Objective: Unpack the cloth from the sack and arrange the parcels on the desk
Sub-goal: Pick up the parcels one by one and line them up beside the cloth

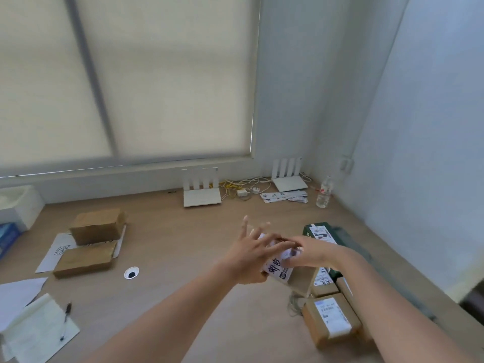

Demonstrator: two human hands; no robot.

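Observation:
My left hand (248, 254) and my right hand (311, 254) meet over a small parcel (279, 268) with a white label and dark handwritten characters, held above the wooden desk (183, 244). The right hand grips its top edge; the left hand touches its left side with fingers spread. Under and to the right lie several brown parcels, one with a printed label (332, 319), and a dark green parcel (323, 233). Two brown parcels (97, 226) (83, 260) rest at the left on white paper. No sack or cloth is visible.
Two white routers (201, 197) (288, 183) stand at the back with yellow and white cables (243, 187). A clear water bottle (324, 192) stands in the right corner. A notebook with a pen (64, 320) and papers lie front left. A cable hole (131, 272) is in the desk.

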